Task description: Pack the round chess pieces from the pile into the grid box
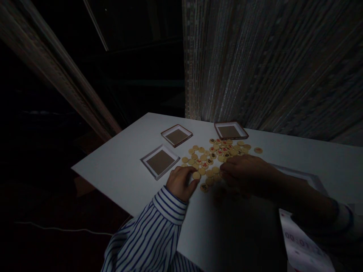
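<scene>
Many round wooden xiangqi pieces (204, 165) lie spread over a white table, some showing red or black characters and others blank side up. My left hand (181, 183), in a blue-striped sleeve, is at the near left of the spread. Its thumb and forefinger are closed about the edges of one blank xiangqi piece (196, 175). My right hand (245, 172) reaches in from the right over the pieces, fingers bent down and together. Whatever lies under its fingertips is hidden. Just in front of the left thumb is a piece with a black character (204, 187).
On the white table (119, 162) are a grey-rimmed shallow tray (149, 172) and two brown-rimmed ones (176, 144) (246, 136). Another tray (314, 177) is partly behind my right arm. A lit phone (304, 241) showing a timer lies near right. Curtains (227, 68) hang behind.
</scene>
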A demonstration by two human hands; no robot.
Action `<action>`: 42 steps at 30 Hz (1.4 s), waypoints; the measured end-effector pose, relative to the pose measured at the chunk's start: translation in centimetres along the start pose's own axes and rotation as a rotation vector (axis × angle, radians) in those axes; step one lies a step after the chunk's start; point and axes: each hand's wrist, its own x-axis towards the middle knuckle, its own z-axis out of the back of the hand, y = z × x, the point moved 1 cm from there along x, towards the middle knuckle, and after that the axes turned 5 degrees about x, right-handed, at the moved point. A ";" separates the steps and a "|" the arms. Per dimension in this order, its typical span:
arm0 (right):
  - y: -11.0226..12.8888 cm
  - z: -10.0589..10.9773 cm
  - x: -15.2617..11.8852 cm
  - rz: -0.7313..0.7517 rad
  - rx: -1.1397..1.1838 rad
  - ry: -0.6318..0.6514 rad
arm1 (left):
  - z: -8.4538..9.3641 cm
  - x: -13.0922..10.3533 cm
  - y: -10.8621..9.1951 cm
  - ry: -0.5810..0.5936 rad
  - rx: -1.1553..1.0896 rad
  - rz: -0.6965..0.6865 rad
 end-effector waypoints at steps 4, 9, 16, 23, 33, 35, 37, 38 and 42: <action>-0.1 -0.2 0.0 -0.001 0.001 -0.011 | 0.4 -0.2 -0.5 -0.086 -0.030 0.001; 0.0 -0.3 0.4 0.035 0.007 -0.044 | 0.6 -0.2 -1.0 -0.137 -0.052 -0.018; 0.4 -0.5 0.6 0.091 -0.036 -0.084 | 0.6 -0.2 -0.7 -0.149 -0.028 -0.062; 0.4 -0.9 0.4 0.109 -0.033 -0.069 | 0.7 -0.2 -0.5 -0.151 -0.035 -0.081; 0.3 -1.4 0.3 0.092 -0.020 -0.075 | -0.1 -0.2 -0.2 -0.245 -0.119 -0.135; 0.2 -1.5 0.3 0.101 -0.024 -0.081 | 0.0 -0.2 -0.3 -0.221 -0.111 -0.147; 0.2 -1.5 0.2 0.115 -0.027 -0.093 | 0.2 -0.3 -0.4 -0.191 -0.110 -0.127; 0.2 -1.5 0.2 0.121 -0.026 -0.103 | 0.2 -0.3 -0.5 -0.183 -0.115 -0.110; 0.3 -1.5 0.1 0.103 -0.023 -0.130 | 0.3 -0.4 -0.6 -0.195 -0.145 -0.063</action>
